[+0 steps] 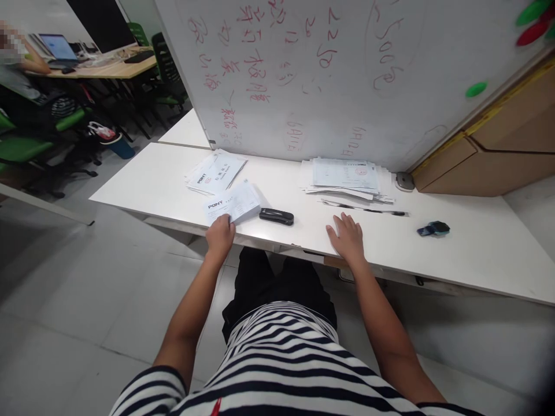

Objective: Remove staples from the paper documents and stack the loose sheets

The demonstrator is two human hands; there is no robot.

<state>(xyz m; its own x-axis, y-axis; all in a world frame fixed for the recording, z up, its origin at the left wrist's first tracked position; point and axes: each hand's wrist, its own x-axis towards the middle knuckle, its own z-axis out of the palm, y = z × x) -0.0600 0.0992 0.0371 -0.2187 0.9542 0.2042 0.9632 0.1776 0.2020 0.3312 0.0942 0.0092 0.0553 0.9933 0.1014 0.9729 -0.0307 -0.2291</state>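
My left hand (220, 234) is closed on the near edge of a small stack of printed slips (234, 203) lying at the front of the white table (477, 242). A black stapler (276, 216) lies just right of the slips. My right hand (347, 238) rests flat on the table with its fingers spread, holding nothing. Beyond it lies a black pen (368, 210) and a larger pile of papers (344, 179). A second fan of slips (214, 172) lies further back on the left.
A whiteboard (329, 69) with red writing stands along the table's far edge. A small blue and black object (433, 229) lies to the right. Cardboard boxes (498, 144) sit at the back right. A person sits at a desk (99, 68) far left.
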